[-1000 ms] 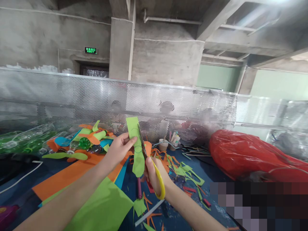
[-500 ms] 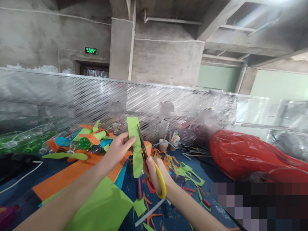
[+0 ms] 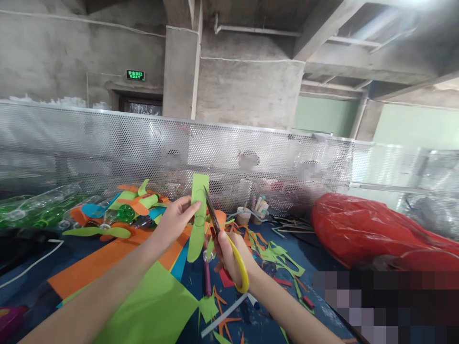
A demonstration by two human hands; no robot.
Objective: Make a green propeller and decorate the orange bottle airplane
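Observation:
Between thumb and fingers, my left hand (image 3: 178,216) pinches a light green strip (image 3: 198,227), paper or thin foam, held upright over the table. A propeller-like outline with a small circle is drawn on the strip; its lower end is cut to a rounded blade, while the top is still square. My right hand (image 3: 231,255) is closed on scissors (image 3: 214,217) with yellow handles and dark blades. The blades point up along the strip's right edge, and their tips lie close against it. Part of the handles is hidden by my fingers.
Orange sheets (image 3: 96,260) and green sheets (image 3: 150,306) lie at left, with cut propeller shapes (image 3: 139,204) and plastic bottles (image 3: 46,205) behind. Green and orange scraps (image 3: 287,260) litter the right side. Cups of markers (image 3: 258,210) and a red plastic bag (image 3: 373,229) stand farther back.
The strip's lower end has swung left, away from the scissors. A small green offcut now shows beneath the blades. Both hands have stayed nearly in place.

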